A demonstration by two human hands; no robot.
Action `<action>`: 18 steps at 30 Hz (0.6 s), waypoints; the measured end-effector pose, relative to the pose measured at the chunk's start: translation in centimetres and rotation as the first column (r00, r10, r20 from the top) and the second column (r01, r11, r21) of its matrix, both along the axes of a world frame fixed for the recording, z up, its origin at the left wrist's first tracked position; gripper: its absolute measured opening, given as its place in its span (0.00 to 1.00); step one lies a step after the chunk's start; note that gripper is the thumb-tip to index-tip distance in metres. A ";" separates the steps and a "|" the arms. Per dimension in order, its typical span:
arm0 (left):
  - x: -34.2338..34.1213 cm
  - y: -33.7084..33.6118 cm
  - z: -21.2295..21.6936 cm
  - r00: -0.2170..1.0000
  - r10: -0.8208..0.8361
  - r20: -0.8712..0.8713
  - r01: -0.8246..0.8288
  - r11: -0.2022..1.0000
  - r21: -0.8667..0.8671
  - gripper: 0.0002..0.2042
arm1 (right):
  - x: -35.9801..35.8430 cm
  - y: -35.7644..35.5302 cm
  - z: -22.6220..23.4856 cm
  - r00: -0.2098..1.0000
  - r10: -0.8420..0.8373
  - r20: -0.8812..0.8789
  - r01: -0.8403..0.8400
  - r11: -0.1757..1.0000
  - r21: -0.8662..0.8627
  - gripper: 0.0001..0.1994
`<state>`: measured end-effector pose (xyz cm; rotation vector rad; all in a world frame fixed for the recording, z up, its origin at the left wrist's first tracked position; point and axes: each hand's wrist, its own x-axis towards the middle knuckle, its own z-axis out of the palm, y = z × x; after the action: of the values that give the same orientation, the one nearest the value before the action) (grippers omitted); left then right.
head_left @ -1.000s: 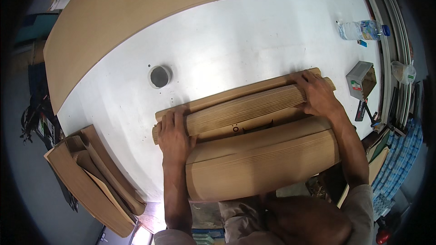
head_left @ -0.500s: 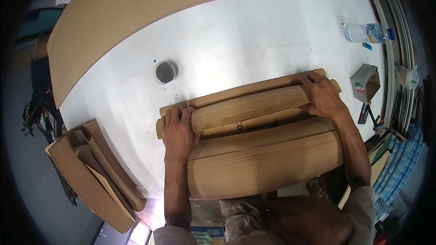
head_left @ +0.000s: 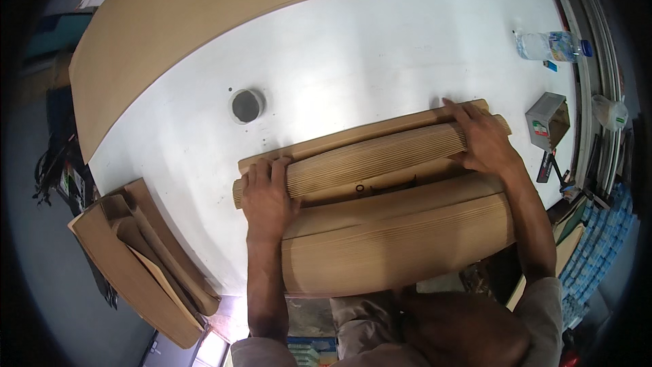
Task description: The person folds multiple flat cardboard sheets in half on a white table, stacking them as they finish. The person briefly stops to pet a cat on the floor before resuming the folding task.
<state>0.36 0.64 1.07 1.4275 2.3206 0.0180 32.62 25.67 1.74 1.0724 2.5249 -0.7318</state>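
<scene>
A thick stack of flat cardboard sheets stands on edge as a bundle (head_left: 377, 153) on the white table (head_left: 353, 54). My left hand (head_left: 267, 194) grips its left end and my right hand (head_left: 481, 139) grips its right end. It rests on a flat cardboard sheet (head_left: 353, 134). Nearer to me, a second, bigger cardboard stack (head_left: 401, 245) lies at the table's front edge, touching both forearms.
A large cardboard sheet (head_left: 224, 20) covers the table's far side. A round hole (head_left: 246, 105) is in the tabletop. A plastic bottle (head_left: 550, 45) and a small open box (head_left: 547, 119) sit at the right. Folded cardboard pieces (head_left: 136, 258) lie lower left.
Both hands stay on the bundle's ends. The bundle has shifted very slightly; the view has tilted a little.
</scene>
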 end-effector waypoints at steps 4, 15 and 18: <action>-0.8 0.3 -0.1 0.996 -0.077 -0.038 0.080 0.995 0.065 0.32 | 0.6 -0.2 -0.3 0.999 -0.040 -0.035 0.040 0.999 0.025 0.40; -0.2 0.0 0.6 0.997 0.019 0.072 -0.023 0.998 0.053 0.35 | 0.1 -0.2 -0.1 0.998 -0.065 -0.019 0.065 0.998 0.018 0.39; -0.5 0.1 0.4 0.998 -0.027 0.055 0.022 0.996 0.088 0.35 | 0.7 0.0 0.0 0.999 0.021 -0.024 -0.020 0.999 0.032 0.42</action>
<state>-0.16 0.76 1.49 1.4781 2.2814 0.1526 33.36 25.66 1.74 1.0528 2.5725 -0.7061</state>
